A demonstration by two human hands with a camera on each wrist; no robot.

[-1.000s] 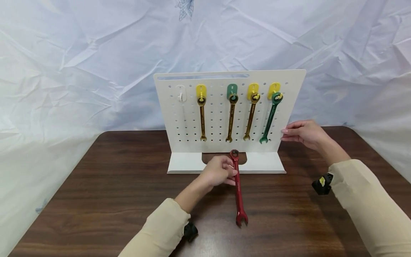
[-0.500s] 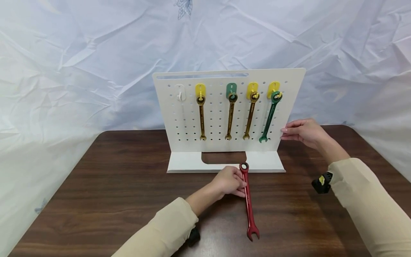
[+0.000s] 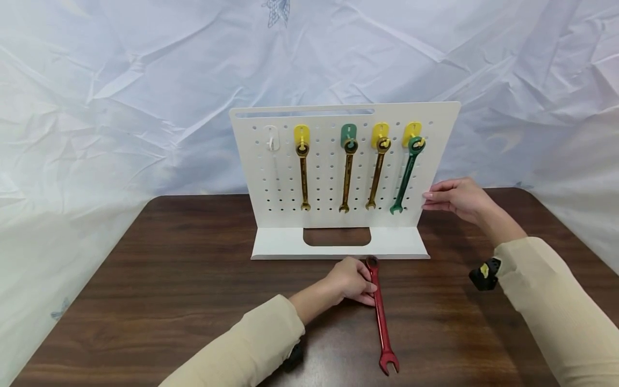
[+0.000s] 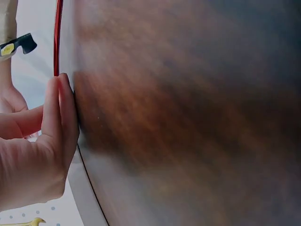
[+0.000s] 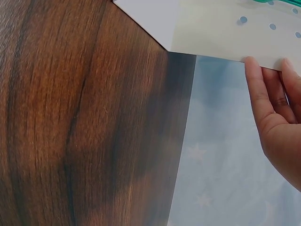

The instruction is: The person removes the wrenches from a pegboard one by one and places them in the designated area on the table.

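My left hand (image 3: 352, 280) pinches a red wrench (image 3: 381, 317) near its ring end, just in front of the white pegboard's base (image 3: 280, 244). The wrench's open jaw points toward me. In the left wrist view, part of the red wrench (image 4: 58, 37) sticks out past the fingertips of the left hand (image 4: 42, 141). My right hand (image 3: 459, 200) holds the right edge of the pegboard (image 3: 329, 161) between thumb and fingers. The right wrist view shows the fingers of that hand (image 5: 277, 108) at the board's edge (image 5: 211, 37).
On the pegboard, three gold wrenches hang from a yellow hook, a green hook (image 3: 348, 132) and another yellow hook. A green wrench (image 3: 405, 177) hangs at the right from a yellow hook. A white hook (image 3: 272, 138) at the left is bare. Pale cloth (image 3: 145, 80) stands behind the brown table (image 3: 159, 279).
My left hand has moved toward me and to the right with the red wrench, away from the board's base. My right hand has stayed at the board's edge.
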